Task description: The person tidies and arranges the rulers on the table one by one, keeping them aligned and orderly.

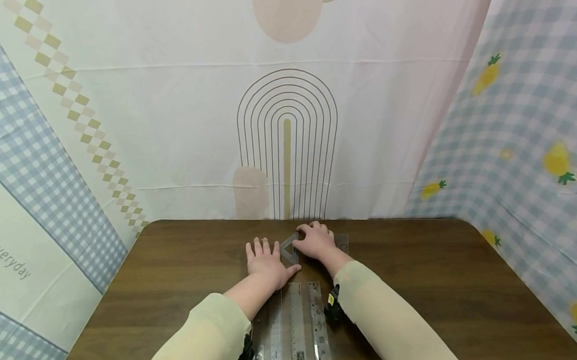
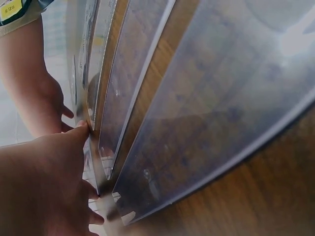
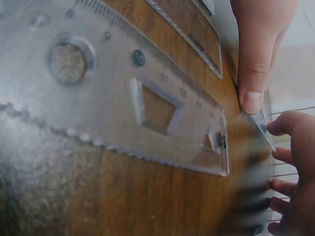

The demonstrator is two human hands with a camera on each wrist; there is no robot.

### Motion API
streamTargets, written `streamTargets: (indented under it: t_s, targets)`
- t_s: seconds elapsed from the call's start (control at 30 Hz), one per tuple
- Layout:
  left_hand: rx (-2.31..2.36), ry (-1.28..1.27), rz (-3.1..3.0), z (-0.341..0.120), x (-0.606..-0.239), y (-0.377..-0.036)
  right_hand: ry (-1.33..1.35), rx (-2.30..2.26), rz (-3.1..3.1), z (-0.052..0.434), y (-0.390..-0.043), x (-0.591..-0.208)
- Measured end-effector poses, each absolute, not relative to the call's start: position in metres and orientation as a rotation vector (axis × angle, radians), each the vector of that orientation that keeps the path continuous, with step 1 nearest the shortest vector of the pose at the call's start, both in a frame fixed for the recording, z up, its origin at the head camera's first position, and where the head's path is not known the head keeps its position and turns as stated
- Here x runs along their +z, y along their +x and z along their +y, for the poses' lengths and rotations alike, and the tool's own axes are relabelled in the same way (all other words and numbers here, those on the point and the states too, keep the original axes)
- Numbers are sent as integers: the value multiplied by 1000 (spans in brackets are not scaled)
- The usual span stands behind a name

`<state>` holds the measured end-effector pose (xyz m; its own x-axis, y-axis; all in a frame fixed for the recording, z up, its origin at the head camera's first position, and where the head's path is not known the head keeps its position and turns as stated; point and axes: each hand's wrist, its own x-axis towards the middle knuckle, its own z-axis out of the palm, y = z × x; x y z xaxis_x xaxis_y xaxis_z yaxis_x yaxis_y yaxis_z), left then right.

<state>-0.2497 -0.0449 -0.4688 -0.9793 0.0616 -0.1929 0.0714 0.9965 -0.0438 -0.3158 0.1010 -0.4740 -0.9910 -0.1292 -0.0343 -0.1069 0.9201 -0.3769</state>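
Clear rulers (image 1: 296,323) line the dark wooden table (image 1: 445,280) amid patterned cloth walls (image 1: 168,126); flat left hand (image 1: 265,263), right hand (image 1: 316,241) gripping a triangle (image 1: 288,249).

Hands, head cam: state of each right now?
Left hand: open, fingers flat on the table, thumb at the clear triangle ruler.
Right hand: curled on the triangle ruler, holding it.

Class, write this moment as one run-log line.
left hand: flat, touching clear plastic triangle set square | right hand: gripping it | three clear straight rulers: side by side | brown wooden table
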Motion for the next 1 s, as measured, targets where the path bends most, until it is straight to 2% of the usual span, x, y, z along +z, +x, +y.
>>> streamTargets:
  t_s: [0.57,1.0]
  targets:
    - [-24,70,2921,-45,-478,-255,-205,-807,3013,104,-318,-475]
    - [14,70,2931,-44,-475,-251,-216,-1291,2814,102,-317,-477]
